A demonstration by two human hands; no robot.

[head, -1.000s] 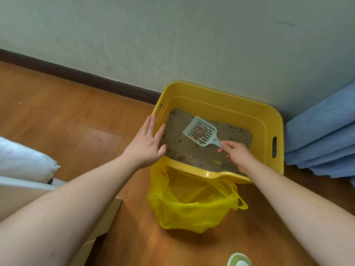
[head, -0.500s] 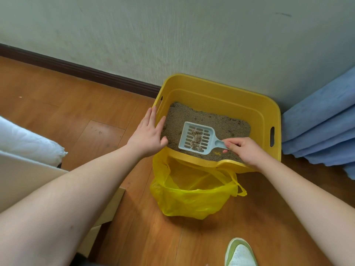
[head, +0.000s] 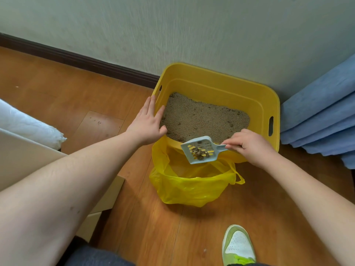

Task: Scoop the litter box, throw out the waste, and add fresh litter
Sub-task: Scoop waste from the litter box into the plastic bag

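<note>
So the yellow litter box (head: pixel 217 81) sits on the wood floor (head: pixel 63 104), pushed up against the far wall (head: pixel 172 29). It's got sandy brown litter (head: pixel 203 120) spread across the bottom, with a few dents in the surface. Cutout handles show on its left and right walls.

The right hand (head: pixel 249 145) pinches the handle of a pale blue slotted scoop (head: pixel 199 150), fingers curled around it. The scoop head sits over the near rim of the box, right above the open mouth of a yellow plastic bag (head: pixel 190 189) that's on the floor just in front of the box, touching its near side. A little pile of dark clumps (head: pixel 199 151) sits in the scoop, and you can see yellow through the slots.

The left hand (head: pixel 148 121) lies flat on the near-left corner of the box, fingers straight and spread, thumb hooked over the rim on the litter side. It's not gripping anything, just resting there.

Other stuff around: blue folded fabric (head: pixel 322 112) on the right by the wall, something white and fluffy (head: pixel 28 125) at the left edge on top of a pale flat surface, a piece of cardboard (head: pixel 107 198) near the left forearm, and a green and white sneaker (head: pixel 238 244) at the near edge. A dark baseboard (head: pixel 76 60) runs along the bottom of the wall.
</note>
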